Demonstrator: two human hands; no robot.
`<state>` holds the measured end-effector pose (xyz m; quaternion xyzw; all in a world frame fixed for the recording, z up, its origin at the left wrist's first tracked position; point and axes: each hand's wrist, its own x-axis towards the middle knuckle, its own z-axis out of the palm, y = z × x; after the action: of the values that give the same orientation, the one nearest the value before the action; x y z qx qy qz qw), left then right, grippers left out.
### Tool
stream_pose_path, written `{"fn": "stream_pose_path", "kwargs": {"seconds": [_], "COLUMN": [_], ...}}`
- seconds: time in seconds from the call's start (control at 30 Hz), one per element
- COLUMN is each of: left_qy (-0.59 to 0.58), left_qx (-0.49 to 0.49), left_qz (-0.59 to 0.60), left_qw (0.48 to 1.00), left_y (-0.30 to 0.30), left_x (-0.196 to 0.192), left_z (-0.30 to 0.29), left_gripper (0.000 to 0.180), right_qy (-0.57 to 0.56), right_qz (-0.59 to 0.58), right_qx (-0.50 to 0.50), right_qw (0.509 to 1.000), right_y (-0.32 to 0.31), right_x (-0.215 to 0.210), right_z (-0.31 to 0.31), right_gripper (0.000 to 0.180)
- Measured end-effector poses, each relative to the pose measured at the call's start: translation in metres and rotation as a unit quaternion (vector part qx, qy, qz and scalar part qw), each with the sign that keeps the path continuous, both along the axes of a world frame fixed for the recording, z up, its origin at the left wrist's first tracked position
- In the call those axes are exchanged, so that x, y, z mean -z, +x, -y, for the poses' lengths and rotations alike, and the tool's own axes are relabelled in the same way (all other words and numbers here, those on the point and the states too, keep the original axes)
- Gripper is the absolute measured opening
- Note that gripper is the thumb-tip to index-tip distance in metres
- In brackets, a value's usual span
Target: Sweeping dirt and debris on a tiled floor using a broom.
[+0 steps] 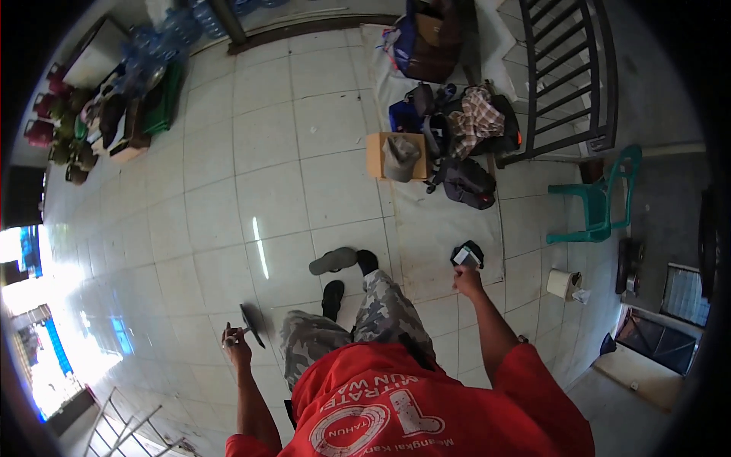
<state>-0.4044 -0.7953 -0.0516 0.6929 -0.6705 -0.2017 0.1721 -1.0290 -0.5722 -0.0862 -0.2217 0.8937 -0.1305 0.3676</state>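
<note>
My left hand (237, 344) is out to the left of my legs, fingers curled round the short stem of a dark, flat, thin thing (253, 326) seen nearly edge-on. Its exact kind is unclear. On the right, my arm reaches forward and my right hand (468, 282) is closed at the lower edge of a small flat pack (466, 257) with a white and green face. Right behind that pack shows a round black thing (477, 247); I cannot tell whether it is held too or lies on the floor.
Ahead, a cardboard box (375, 156) bears a grey cap (400, 158), beside dark bags (468, 183) and a checked cloth (477, 122). A green plastic chair (594, 206) and a cream bin (563, 284) stand right. Gas cylinders (39, 132) and water bottles (181, 27) line the far left.
</note>
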Motion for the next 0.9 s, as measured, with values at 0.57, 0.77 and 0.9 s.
{"fn": "stream_pose_path", "kwargs": {"seconds": [0.57,0.77,0.9], "left_qy": [0.064,-0.013,-0.074], "left_qx": [0.048,-0.007,0.027], "left_qz": [-0.125,-0.329,-0.433], "left_qw": [0.989,0.944,0.898], "left_y": [-0.188,-0.259,-0.317], "left_x": [-0.037,-0.103,-0.155], "left_z": [0.270,0.374,0.411], "left_gripper": [0.031,0.029,0.030], "right_qy": [0.055,-0.198,-0.109], "right_qz": [-0.068,0.110,0.599], "right_qx": [-0.027,0.042,0.136], "right_qw": [0.996,0.973,0.782], "right_y": [-0.026,0.091,0.159], "right_x": [-0.030,-0.060,-0.114], "right_z": [0.151,0.306,0.480], "right_gripper": [0.062,0.031,0.045]}}
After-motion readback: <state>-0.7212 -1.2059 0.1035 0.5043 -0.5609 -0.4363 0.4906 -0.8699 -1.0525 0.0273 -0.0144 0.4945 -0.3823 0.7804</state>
